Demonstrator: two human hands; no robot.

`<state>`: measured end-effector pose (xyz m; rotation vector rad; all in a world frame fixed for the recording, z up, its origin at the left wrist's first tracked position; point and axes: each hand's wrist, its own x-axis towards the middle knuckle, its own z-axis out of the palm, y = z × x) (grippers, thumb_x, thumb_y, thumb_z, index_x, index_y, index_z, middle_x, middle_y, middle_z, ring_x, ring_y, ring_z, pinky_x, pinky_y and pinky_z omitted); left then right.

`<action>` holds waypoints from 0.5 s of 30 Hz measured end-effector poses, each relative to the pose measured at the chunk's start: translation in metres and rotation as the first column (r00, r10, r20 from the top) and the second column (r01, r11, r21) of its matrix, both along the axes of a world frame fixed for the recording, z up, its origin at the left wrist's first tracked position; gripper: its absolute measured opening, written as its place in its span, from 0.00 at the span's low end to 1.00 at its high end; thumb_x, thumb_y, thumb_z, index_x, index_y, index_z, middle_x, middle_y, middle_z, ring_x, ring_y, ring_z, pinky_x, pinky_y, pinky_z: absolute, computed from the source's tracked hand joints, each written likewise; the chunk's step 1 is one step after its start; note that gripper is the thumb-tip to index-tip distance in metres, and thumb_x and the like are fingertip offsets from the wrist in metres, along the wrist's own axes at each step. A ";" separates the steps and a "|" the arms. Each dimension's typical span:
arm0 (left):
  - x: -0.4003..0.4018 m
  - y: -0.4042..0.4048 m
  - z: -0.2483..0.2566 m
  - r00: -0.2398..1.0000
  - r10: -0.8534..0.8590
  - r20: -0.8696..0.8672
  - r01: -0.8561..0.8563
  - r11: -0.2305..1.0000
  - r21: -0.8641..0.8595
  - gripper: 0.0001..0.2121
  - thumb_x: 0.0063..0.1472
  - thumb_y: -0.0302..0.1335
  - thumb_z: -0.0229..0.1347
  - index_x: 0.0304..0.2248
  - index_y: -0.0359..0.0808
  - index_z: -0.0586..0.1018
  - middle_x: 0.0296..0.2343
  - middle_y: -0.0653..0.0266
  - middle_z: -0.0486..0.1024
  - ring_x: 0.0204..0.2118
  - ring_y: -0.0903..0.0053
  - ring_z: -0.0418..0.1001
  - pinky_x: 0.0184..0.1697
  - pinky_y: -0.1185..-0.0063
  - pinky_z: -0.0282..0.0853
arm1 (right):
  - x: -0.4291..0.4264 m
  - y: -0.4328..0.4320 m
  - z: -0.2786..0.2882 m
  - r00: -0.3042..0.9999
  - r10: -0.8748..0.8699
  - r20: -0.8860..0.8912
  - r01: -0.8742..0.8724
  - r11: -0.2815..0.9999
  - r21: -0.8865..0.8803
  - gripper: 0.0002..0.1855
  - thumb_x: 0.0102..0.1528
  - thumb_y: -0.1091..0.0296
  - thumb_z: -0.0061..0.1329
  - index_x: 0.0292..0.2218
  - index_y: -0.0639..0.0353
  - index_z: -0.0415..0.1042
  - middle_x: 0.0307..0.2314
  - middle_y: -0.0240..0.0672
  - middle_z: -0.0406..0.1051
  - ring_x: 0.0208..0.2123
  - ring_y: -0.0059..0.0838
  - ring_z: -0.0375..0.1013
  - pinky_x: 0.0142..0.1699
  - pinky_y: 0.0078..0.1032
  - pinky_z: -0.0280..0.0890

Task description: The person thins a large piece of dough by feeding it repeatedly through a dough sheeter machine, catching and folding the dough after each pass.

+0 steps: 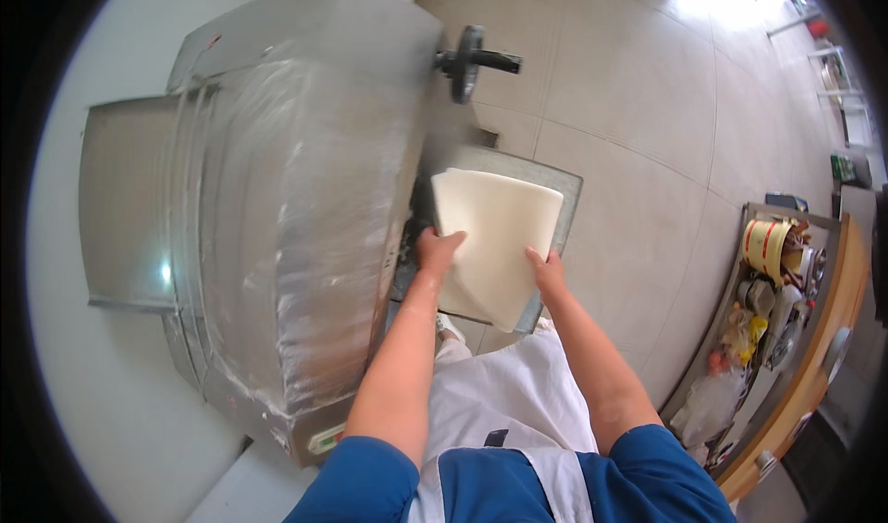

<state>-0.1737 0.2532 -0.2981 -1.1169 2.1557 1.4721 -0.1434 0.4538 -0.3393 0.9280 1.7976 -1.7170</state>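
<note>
A smooth, cream-coloured folded sheet of dough [503,225] lies over a grey metal tray [565,176] at the side of a large metal machine [333,211], which looks like a dough sheeter. My left hand [437,249] grips the sheet's left edge, close to the machine, with the thumb on top. At the right edge, my right hand [547,268] holds the sheet the same way, fingers underneath and hidden. The dough's lower end hangs in a slanting point towards my white apron [499,398].
A black handwheel [468,65] juts from the machine's far side over the tiled floor [624,107]. To the right stands a shelf unit with a wooden top [798,398], holding a yellow tub [763,245], plastic bags [707,405] and other goods.
</note>
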 end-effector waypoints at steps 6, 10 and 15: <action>0.046 0.023 0.093 0.976 -0.163 -0.146 0.184 0.973 0.137 0.15 0.37 0.29 0.57 0.28 0.31 0.73 0.23 0.56 0.72 0.26 0.70 0.71 0.30 0.78 0.64 | 0.035 0.013 0.055 0.998 -0.062 0.023 0.064 0.987 -0.148 0.21 0.48 0.61 0.43 0.41 0.63 0.58 0.34 0.37 0.64 0.35 0.26 0.63 0.38 0.22 0.59; 0.080 -0.008 0.255 0.889 -0.315 -0.333 0.351 0.935 0.053 0.14 0.38 0.29 0.57 0.27 0.32 0.73 0.21 0.56 0.71 0.23 0.68 0.69 0.27 0.77 0.63 | 0.063 0.018 0.164 0.974 -0.197 -0.110 0.135 0.900 -0.415 0.28 0.46 0.58 0.45 0.45 0.63 0.53 0.39 0.38 0.60 0.42 0.29 0.61 0.45 0.26 0.57; 0.114 -0.110 0.398 0.516 -0.330 -0.791 0.296 0.935 -0.197 0.10 0.38 0.21 0.56 0.24 0.31 0.73 0.20 0.60 0.69 0.20 0.73 0.66 0.25 0.81 0.60 | 0.013 -0.076 0.329 0.800 -0.079 -0.595 -0.311 0.792 -0.525 0.36 0.38 0.57 0.54 0.44 0.68 0.53 0.37 0.38 0.62 0.40 0.29 0.62 0.43 0.24 0.59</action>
